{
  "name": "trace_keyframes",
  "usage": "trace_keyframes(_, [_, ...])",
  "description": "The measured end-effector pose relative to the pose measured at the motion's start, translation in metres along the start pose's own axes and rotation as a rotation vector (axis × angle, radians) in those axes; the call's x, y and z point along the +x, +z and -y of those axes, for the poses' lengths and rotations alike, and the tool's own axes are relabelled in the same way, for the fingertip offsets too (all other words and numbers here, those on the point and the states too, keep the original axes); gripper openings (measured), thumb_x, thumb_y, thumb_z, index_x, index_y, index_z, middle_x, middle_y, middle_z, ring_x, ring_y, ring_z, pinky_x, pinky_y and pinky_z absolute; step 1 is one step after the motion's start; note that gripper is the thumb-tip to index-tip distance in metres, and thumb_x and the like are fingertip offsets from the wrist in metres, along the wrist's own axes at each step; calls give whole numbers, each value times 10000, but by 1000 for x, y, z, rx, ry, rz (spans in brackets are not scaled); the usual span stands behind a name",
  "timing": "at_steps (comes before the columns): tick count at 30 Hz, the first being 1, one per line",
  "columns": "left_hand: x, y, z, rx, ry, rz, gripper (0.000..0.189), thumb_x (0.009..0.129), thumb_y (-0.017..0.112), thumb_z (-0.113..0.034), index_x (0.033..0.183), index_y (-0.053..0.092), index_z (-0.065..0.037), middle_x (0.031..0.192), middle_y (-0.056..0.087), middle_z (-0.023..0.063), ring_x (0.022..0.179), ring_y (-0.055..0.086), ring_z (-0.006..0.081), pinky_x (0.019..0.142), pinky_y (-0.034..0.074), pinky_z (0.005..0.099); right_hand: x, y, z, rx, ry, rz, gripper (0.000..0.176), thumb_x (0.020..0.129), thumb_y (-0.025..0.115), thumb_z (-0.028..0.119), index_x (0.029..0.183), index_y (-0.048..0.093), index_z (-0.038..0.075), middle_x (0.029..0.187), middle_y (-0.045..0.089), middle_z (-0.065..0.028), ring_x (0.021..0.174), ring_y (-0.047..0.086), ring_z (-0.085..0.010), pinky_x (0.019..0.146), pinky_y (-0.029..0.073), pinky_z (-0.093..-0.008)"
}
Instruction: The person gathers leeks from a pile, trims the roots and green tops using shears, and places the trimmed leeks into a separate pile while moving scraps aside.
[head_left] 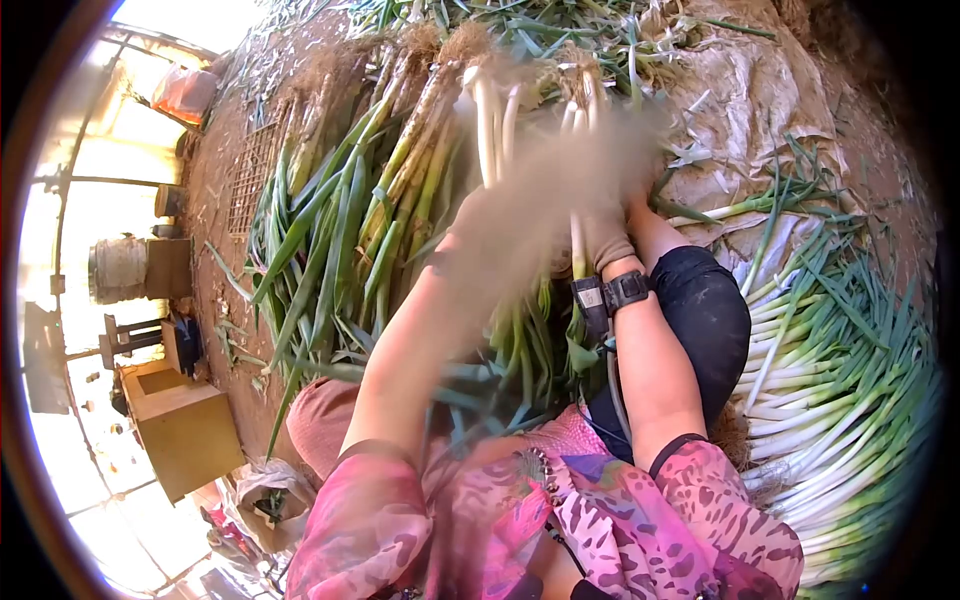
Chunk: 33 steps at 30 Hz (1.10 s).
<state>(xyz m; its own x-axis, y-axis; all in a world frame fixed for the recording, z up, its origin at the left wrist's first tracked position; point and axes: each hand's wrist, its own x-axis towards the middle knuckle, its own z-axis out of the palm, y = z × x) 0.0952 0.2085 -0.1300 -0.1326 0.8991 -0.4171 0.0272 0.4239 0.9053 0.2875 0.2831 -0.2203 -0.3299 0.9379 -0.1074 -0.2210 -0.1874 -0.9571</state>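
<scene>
Right in front of me, my left hand (476,215) is smeared, so its fingers do not show. White stalks of green onions (488,130) rise just beyond it. My right hand (603,238), in a brownish glove with black straps at the wrist, is closed around a green onion (577,245); part of that hand is lost in the blur. Green leaves (525,335) hang down between my forearms. Close by on the left lies a big heap of untrimmed green onions (345,215) with brown roots at the far end.
At my right, many cleaned green onions (800,400) lie in a row. A dirty cloth sheet (760,90) covers ground beyond. On the left are a metal grate (252,178), a wooden box (180,425), a bucket (118,268) and a plastic bag (270,505). My dark-clad knee (705,320) is beside my right arm.
</scene>
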Motion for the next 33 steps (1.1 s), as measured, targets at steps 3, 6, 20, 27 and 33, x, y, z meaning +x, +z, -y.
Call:
trace_keyframes(3, [9,-2,3,-613,-213,102,343,1028,553,-246,1238,611,19,1077,693,118,932,686,219,815,569,350,-3,-2,-6,2,216,100,389,862,760,198,1152,642,-32,903,689,-75,733,645,-151,659,517,-291])
trace_keyframes(6, [13,-6,14,-899,-280,113,344,1025,552,-223,1264,587,22,1112,687,138,961,683,239,835,571,377,-18,12,23,43,310,229,427,869,762,226,1190,650,-33,966,710,-79,804,666,-157,725,526,-283])
trace_keyframes(20, [-11,6,-44,-66,-77,-65,455,888,771,-351,1101,673,39,909,715,95,794,693,165,640,558,294,-46,73,94,-731,120,407,411,845,713,228,1179,618,9,1068,708,-215,983,691,-373,865,541,-427])
trace_keyframes(27, [-44,0,-64,24,-48,-228,427,819,764,-371,1000,721,13,844,698,84,745,666,178,664,536,292,26,1,58,-1109,-670,181,337,845,666,285,1092,698,58,1065,723,-162,908,695,-392,845,552,-477])
trace_keyframes(33, [-83,-48,-116,-225,166,-338,338,857,705,-245,1062,611,6,906,644,72,779,645,181,728,530,321,127,-129,-105,-1104,69,-182,535,872,605,220,1373,546,44,1328,594,-293,1225,584,-427,1029,476,-446])
